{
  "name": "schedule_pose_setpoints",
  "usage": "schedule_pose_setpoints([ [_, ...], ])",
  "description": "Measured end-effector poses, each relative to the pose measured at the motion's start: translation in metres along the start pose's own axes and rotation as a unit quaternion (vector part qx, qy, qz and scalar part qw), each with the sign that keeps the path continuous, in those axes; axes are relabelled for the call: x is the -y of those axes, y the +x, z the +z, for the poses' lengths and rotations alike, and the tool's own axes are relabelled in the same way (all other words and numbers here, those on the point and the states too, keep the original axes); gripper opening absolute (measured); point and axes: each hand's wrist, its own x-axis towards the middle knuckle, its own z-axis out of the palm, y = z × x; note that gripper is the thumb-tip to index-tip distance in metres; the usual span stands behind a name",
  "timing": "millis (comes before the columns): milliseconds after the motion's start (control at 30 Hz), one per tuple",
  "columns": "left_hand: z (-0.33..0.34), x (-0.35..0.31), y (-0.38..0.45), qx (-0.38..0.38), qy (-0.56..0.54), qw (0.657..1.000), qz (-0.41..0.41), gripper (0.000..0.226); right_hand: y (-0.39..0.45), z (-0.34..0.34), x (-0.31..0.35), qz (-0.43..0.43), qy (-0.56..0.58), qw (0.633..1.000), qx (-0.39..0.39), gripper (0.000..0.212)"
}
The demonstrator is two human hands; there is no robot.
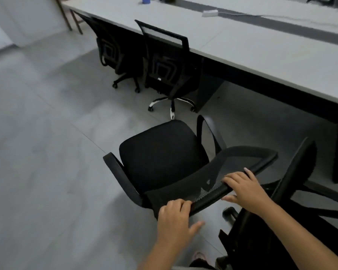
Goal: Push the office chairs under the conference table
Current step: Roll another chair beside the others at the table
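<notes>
A black office chair point(162, 152) with a mesh back and two armrests stands on the floor in front of me, out from the long grey conference table point(252, 47). My left hand point(174, 219) grips the lower left end of its backrest's top edge. My right hand point(246, 188) grips the same edge further right, fingers curled over the mesh. Two other black chairs sit tucked against the table's near edge: one with a chrome base point(168, 63) and one further left point(113, 47).
Another black chair point(293, 184) stands close at my right, partly behind my right arm. On the table lie a white power strip point(209, 13) and a blue tape roll point(145, 0). Grey tiled floor point(47, 133) stretches to the left. A dark table leg panel point(209, 82) stands ahead.
</notes>
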Motion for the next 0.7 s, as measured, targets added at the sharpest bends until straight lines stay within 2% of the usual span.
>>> schedule_pose_setpoints([
  [67,0.007,0.004,0.003,-0.022,0.042,0.999,-0.014,0.069,0.009,0.005,-0.005,-0.021,-0.008,0.999,-0.024,0.070],
  [133,0.009,0.010,0.006,-0.073,0.067,0.995,-0.014,0.073,0.014,0.006,-0.004,-0.037,0.000,0.996,-0.082,0.058],
  [233,0.003,0.026,0.005,-0.116,0.108,0.987,-0.009,0.075,0.019,0.019,0.006,-0.079,0.009,0.984,-0.160,0.068],
  [300,-0.002,0.047,0.000,-0.140,0.125,0.982,0.005,0.075,0.020,0.024,0.022,-0.099,0.029,0.983,-0.150,0.068],
  [333,-0.005,0.061,-0.003,-0.144,0.133,0.981,0.015,0.075,0.021,0.024,0.030,-0.110,0.038,0.987,-0.112,0.062],
  [433,-0.020,0.104,-0.008,-0.143,0.168,0.974,0.051,0.075,0.030,0.010,0.054,-0.166,0.053,0.982,-0.070,0.037],
  [500,-0.033,0.133,-0.013,-0.137,0.185,0.970,0.073,0.073,0.032,-0.001,0.061,-0.205,0.097,0.974,0.003,0.042],
  [533,-0.038,0.145,-0.014,-0.129,0.191,0.969,0.083,0.070,0.031,-0.001,0.059,-0.201,0.133,0.969,0.057,0.045],
  [567,-0.042,0.155,-0.015,-0.123,0.190,0.969,0.096,0.064,0.030,0.001,0.057,-0.195,0.146,0.967,0.076,0.045],
  [633,-0.045,0.168,-0.012,-0.113,0.187,0.967,0.132,0.054,0.022,0.011,0.055,-0.184,0.164,0.969,0.024,0.044],
  [700,-0.045,0.175,-0.003,-0.109,0.199,0.960,0.166,0.051,0.015,0.018,0.064,-0.149,0.185,0.971,0.034,0.038],
])
